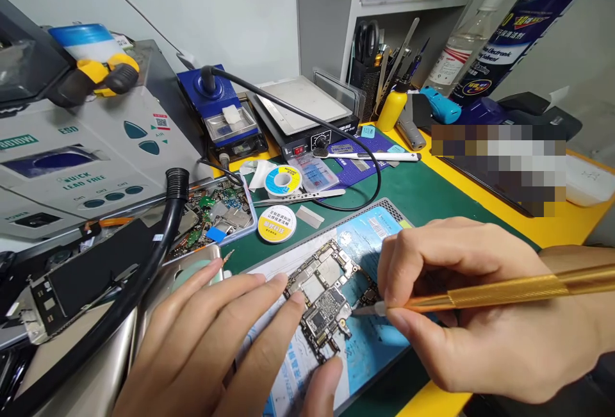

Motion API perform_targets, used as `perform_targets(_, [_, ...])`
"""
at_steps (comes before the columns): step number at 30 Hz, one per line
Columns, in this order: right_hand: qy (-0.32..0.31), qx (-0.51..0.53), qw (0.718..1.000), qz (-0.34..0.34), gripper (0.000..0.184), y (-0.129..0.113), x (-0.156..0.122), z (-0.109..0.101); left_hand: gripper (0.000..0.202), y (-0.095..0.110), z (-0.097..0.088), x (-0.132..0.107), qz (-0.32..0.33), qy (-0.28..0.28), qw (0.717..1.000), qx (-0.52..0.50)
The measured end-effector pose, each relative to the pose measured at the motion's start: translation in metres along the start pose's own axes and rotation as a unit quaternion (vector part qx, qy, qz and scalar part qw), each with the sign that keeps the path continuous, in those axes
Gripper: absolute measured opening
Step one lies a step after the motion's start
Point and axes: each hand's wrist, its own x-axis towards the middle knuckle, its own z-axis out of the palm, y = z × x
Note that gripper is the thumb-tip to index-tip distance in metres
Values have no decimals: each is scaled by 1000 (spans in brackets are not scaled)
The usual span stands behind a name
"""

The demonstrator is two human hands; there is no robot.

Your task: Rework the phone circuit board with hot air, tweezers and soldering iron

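Observation:
A bare phone circuit board (pixel 327 302) with metal shields lies on a blue-and-white printed repair mat (pixel 372 237). My left hand (pixel 206 346) steadies the board, with fingertips on its upper-left edge and the thumb at its lower end. My right hand (pixel 466 314) is shut around a gold-handled hobby knife (pixel 500 293). The knife's small blade (pixel 365 310) reaches the board's right edge. Part of the board is hidden by my fingers.
A hot-air rework station (pixel 81 161) and black hose fill the left. Behind the mat are a tray of circuit boards (pixel 216 212), solder wire spools (pixel 282 181), tweezers (pixel 300 196), a heating plate (pixel 302 106), and a solvent can (pixel 521 32).

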Motion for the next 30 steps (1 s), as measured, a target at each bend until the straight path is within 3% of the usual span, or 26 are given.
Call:
perform_targets(11, [25,6,1000,-11,21,3,-7,4,18,3,-4,0,-5,-18,1000,5])
perform_targets(17, [28,40,999,-6,20,0,-3,6,36,-16,-11,4,108,-40,993,23])
perform_targets(24, [53,33,998,9,16,0,-1,7,40,-22,-13,5,126,-58,990,33])
perform_targets(30, [18,60,997,45,11,-2,6,-1,38,-19,-13,4,118,-62,991,31])
